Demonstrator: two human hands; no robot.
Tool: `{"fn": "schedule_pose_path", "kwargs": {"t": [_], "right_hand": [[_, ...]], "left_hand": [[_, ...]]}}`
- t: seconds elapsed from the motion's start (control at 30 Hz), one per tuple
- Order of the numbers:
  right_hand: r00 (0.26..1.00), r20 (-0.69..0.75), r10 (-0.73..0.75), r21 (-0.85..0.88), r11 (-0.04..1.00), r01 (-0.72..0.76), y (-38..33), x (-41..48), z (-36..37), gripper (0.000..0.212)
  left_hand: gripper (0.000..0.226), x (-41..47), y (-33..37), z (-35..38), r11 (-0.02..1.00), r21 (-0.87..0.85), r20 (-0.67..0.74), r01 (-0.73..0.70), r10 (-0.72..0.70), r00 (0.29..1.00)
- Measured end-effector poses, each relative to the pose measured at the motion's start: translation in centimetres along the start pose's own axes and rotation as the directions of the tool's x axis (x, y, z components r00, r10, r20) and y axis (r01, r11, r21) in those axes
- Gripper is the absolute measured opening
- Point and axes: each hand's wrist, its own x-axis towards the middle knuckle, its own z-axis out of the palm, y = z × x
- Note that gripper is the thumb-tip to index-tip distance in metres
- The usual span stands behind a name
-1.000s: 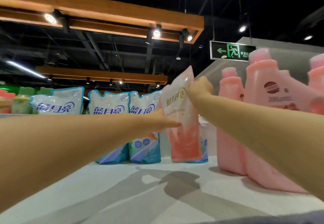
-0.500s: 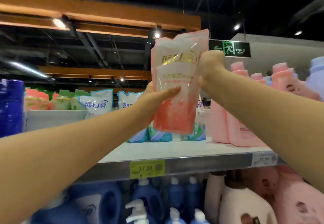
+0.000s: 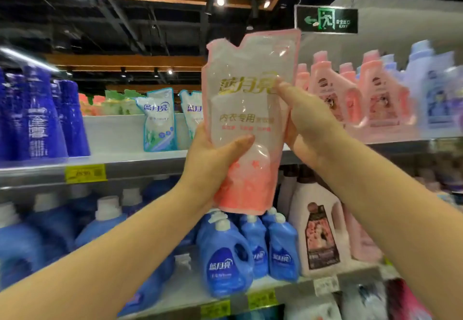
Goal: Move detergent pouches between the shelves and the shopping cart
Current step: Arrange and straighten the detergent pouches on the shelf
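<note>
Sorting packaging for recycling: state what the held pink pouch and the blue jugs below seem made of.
Pink pouch: probably thin flexible plastic film, glossy; it creases, glints and looks partly see-through. Blue jugs: likely rigid moulded plastic, smooth, slight sheen, moulded handles.

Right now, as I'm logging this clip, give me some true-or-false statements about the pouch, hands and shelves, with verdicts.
1. The left hand and the right hand both hold the pink pouch. True.
2. The left hand grips the pouch's top corner. False: it grips the lower part.
3. The pouch stands on the upper shelf. False: it is held up in front of it.
4. Blue-and-white pouches stand on that shelf. True.
5. The bottles below the pouch are green. False: they are blue bottles.
</note>
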Motion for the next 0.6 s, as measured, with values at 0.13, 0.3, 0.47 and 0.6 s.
{"fn": "schedule_pose_path", "kwargs": {"t": [0.13,0.3,0.47,0.6], "right_hand": [[0.998,-0.04,-0.047,-0.097,0.994,0.043,-1.0,-7.8,-3.3,0.04],[0.983,-0.183,-0.025,-0.336,0.941,-0.039,-2.6,-18.0,-11.1,0.048],[0.883,-0.433,0.182,-0.36,0.863,-0.354,-3.5,-32.4,-22.8,0.047],[0.714,-0.655,0.245,-0.282,0.798,-0.533,-4.0,-44.3,-29.8,0.057]], "left_hand": [[0.049,-5.5,1.0,4.4,0.998,-0.06,0.024,0.037,-0.035,0.999],[0.062,-13.4,1.0,12.6,0.975,-0.152,0.051,0.16,-0.154,0.987],[0.065,-24.9,-0.9,25.0,0.911,-0.161,0.239,0.381,-0.338,0.91],[0.063,-34.7,-3.0,33.4,0.843,-0.055,0.441,0.536,-0.461,0.77]]}}
